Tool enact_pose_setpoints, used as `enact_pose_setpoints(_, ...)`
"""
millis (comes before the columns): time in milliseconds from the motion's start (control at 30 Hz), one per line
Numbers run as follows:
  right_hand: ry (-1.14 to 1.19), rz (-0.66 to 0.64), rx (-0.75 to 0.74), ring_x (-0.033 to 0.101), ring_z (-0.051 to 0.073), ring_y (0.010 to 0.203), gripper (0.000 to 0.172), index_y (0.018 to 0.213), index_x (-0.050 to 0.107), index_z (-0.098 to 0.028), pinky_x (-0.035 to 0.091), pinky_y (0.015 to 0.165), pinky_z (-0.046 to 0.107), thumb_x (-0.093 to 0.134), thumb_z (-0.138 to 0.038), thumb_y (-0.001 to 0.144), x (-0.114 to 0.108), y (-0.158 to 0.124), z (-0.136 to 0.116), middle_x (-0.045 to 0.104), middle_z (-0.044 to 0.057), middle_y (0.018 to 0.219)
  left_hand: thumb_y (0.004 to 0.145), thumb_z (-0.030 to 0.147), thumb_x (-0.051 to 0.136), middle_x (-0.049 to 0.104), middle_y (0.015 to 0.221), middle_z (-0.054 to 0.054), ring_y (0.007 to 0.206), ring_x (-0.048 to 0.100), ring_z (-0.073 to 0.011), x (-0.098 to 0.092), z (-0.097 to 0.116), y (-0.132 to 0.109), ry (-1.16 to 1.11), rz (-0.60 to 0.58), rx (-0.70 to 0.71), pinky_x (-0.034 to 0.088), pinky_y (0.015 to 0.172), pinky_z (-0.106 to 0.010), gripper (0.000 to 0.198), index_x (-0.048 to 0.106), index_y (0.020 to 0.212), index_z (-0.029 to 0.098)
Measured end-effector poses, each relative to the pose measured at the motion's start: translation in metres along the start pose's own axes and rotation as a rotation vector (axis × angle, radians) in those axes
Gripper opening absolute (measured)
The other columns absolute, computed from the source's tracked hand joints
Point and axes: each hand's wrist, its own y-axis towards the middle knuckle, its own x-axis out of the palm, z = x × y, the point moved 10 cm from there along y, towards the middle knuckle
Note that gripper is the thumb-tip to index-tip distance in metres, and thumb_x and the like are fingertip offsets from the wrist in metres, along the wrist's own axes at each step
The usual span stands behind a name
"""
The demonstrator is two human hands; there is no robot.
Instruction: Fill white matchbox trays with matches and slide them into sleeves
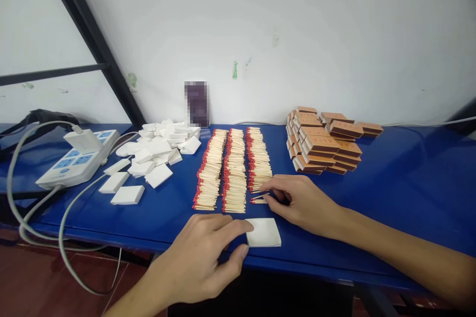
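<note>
My left hand (203, 252) is at the left end of a small white matchbox tray (264, 232) near the table's front edge. Its index finger rests over the tray's left rim, and the thumb sits at the lower left corner. My right hand (297, 203) pinches matches between thumb and fingertips at the near end of the right-hand row of matches (258, 158). A few loose matches (258, 200) lie under these fingertips; how many are held is hidden. Two more rows of red-tipped matches (234, 173) (210, 173) lie to the left.
White trays (158, 151) lie heaped at left. Stacked brown matchbox sleeves (322, 143) stand at right. A power strip (80, 158) with a plugged-in charger and looping white cables (63, 237) occupies the blue table's (401, 198) left end. A blurred dark object (198, 103) leans on the wall.
</note>
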Motion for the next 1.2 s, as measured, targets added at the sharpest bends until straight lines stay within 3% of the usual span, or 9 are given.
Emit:
enact_pose_setpoints(167,0.028,-0.003,-0.014,0.047,0.011,0.056,0.016,0.084,0.071,-0.018,0.036,0.056,0.024,0.056,-0.017,0.087,-0.0005,0.0005,-0.0017,0.053,-0.003,0.063,0.097,0.022,0.050,0.066,0.083,-0.001,0.072,0.064,-0.0193,0.0022,-0.0013,0.0017,0.008,-0.030,-0.018,0.045,0.068,-0.031,0.024,0.059,0.119,0.023)
enact_pose_setpoints(933,0.033,-0.089,-0.015,0.048,0.011,0.058,0.014,0.081,0.071,-0.020,0.035,0.056,0.024,0.060,-0.025,0.089,0.0039,-0.0012,-0.0020,0.053,-0.003,0.064,0.097,0.024,0.050,0.066,0.081,0.000,0.073,0.064,-0.0194,0.0024,-0.0018,0.0009,-0.005,-0.028,-0.004,0.046,0.069,-0.031,0.025,0.060,0.121,0.023)
enact_pose_setpoints(1067,0.067,-0.080,-0.033,0.047,0.011,0.056,0.014,0.085,0.070,-0.019,0.036,0.056,0.024,0.056,-0.016,0.086,0.0000,-0.0014,-0.0026,0.055,-0.003,0.065,0.097,0.023,0.050,0.065,0.081,0.000,0.072,0.064,-0.0193,0.0029,-0.0024,0.0005,0.002,-0.031,-0.010,0.045,0.069,-0.032,0.026,0.060,0.121,0.023)
enact_pose_setpoints(1200,0.067,-0.101,-0.032,0.047,0.010,0.056,0.025,0.092,0.069,-0.018,0.036,0.055,0.024,0.052,-0.007,0.076,0.0006,-0.0026,-0.0009,0.056,-0.003,0.068,0.097,0.023,0.050,0.065,0.081,0.000,0.072,0.063,-0.0192,0.0034,-0.0031,0.0002,-0.001,-0.034,-0.006,0.045,0.068,-0.032,0.026,0.060,0.121,0.023)
